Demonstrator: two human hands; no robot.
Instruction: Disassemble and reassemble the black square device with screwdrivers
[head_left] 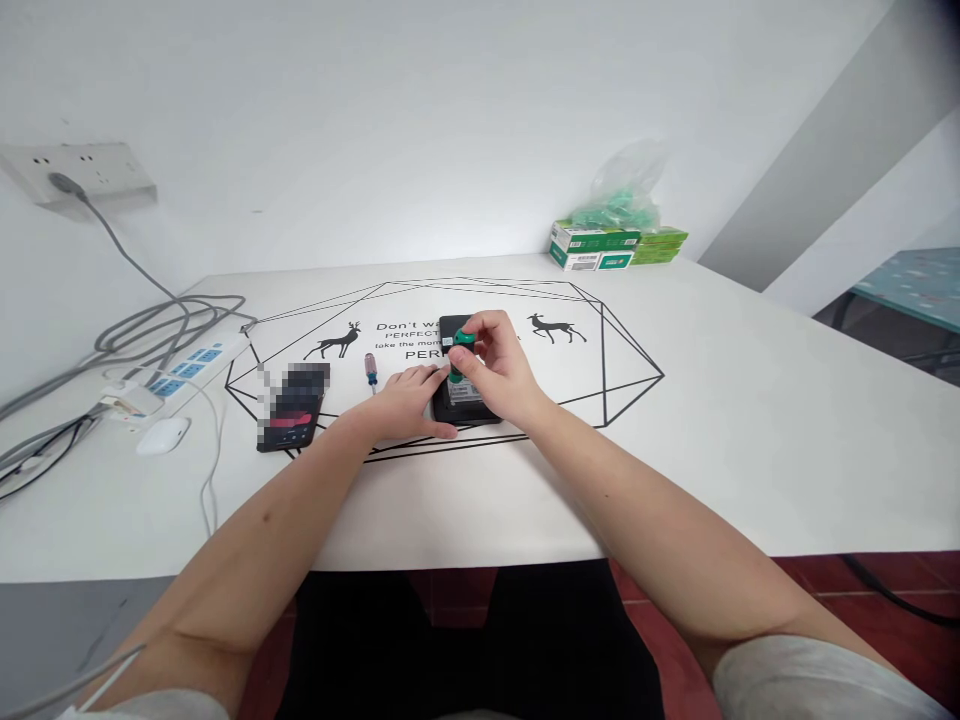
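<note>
My right hand is closed around the green handle of a screwdriver, held nearly upright. Beneath it lies a black rectangular device with white printed labels, flat on the table. The screwdriver's tip is hidden, so contact with the device cannot be made out. My left hand rests flat at the device's left side, fingers stretched out and thumb near its lower edge. A second, smaller screwdriver with a clear reddish and blue handle lies just left of that hand.
A phone with a partly blurred screen lies to the left. Farther left are a white power strip, a white earbud case and coiled grey cables. Green and white boxes with a plastic bag stand by the wall.
</note>
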